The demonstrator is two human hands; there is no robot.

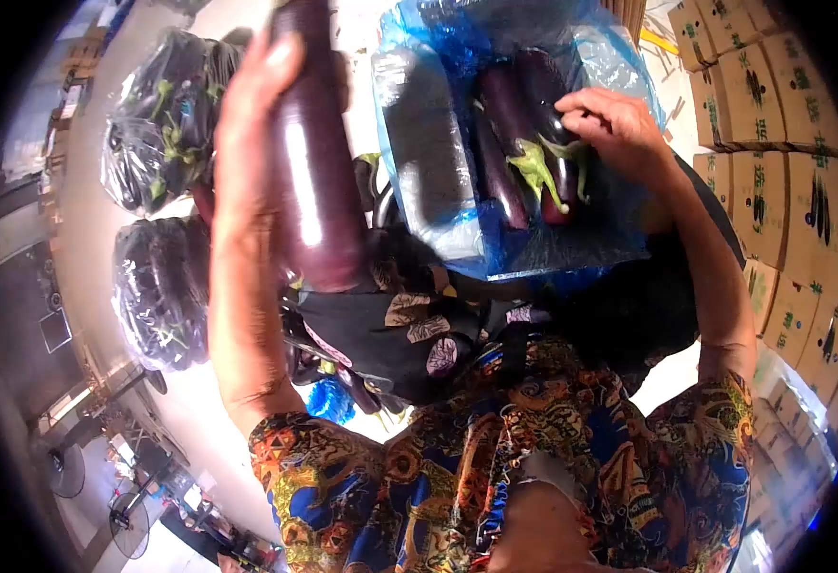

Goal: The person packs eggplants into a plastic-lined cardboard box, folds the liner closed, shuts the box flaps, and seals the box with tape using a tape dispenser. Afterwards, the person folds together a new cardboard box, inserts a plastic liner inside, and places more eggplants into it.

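Observation:
A large, glossy purple eggplant (314,172) stands out at the upper left, with my left hand (271,81) wrapped around its upper part. Blue plastic film lines an open box (429,153) in front of me. Several eggplants (510,105) with green stems lie inside it, towards its right half. Over these, my right hand (615,129) has its fingers curled and pressed together, close against the rightmost eggplant. Whether those fingertips pinch anything is hidden.
Clear bags of eggplants (157,134) and another full bag (161,296) sit at the left. Stacked printed cartons (772,105) line the right side. More loose eggplants (357,387) lie low beside my lap. Floor fans (131,523) stand far left.

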